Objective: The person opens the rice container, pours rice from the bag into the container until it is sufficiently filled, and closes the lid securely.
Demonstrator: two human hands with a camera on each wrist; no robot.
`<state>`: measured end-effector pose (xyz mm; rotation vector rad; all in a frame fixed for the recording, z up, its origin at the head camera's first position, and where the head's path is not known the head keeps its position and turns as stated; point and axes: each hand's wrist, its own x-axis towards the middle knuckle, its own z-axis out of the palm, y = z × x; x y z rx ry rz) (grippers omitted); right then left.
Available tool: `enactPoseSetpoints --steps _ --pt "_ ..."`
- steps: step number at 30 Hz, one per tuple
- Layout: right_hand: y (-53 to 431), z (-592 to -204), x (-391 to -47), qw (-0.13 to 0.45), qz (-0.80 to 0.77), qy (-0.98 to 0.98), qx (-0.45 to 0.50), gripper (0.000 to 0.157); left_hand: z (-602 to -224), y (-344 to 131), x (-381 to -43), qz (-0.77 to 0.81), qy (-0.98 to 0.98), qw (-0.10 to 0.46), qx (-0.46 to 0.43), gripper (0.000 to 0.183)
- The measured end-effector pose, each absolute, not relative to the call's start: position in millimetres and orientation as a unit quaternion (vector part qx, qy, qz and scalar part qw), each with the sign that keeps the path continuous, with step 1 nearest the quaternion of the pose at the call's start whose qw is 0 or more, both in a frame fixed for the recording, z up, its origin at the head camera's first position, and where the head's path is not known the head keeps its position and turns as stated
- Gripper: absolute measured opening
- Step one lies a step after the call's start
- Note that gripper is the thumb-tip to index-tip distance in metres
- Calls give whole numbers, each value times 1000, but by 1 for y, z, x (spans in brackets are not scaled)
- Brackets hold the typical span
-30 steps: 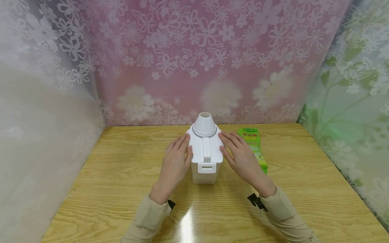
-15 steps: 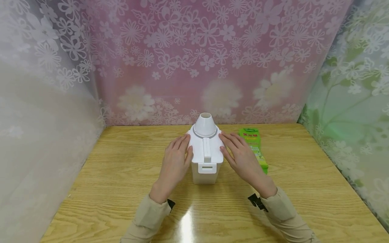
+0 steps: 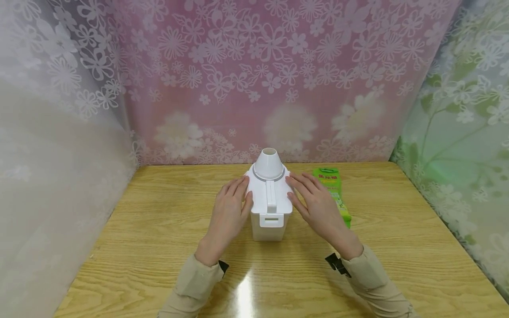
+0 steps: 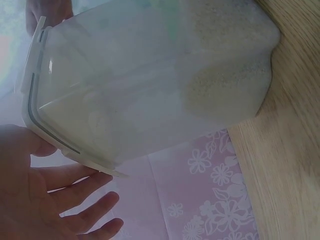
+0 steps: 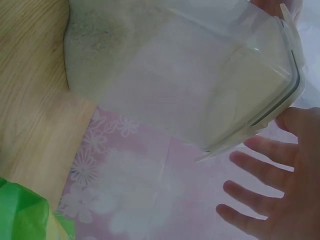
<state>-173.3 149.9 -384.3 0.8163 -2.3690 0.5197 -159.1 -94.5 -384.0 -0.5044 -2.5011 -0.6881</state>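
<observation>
A clear-walled food storage container stands upright on the table with a white lid on top. The lid bears a white cone-shaped cap and a front latch. Pale grains fill its bottom part, seen through the wall in the left wrist view. My left hand rests at the lid's left edge, thumb and fingers extended. At the opposite edge is my right hand, its thumb and fingertips touching the lid. In the right wrist view its other fingers spread loosely, holding nothing.
A green printed bag lies on the wooden table, just right of the container and partly behind my right hand. Flowered curtains hang behind the table and along both sides.
</observation>
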Motion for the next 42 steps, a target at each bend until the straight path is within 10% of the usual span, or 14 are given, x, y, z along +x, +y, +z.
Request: enactPoseSetpoints --steps 29,42 --pt "120 -389 -173 339 138 -822 437 51 -377 -104 -160 -242 -917 286 -137 38" --pt "119 -391 -174 335 154 -820 438 50 -382 -103 -158 -212 -954 179 -111 49"
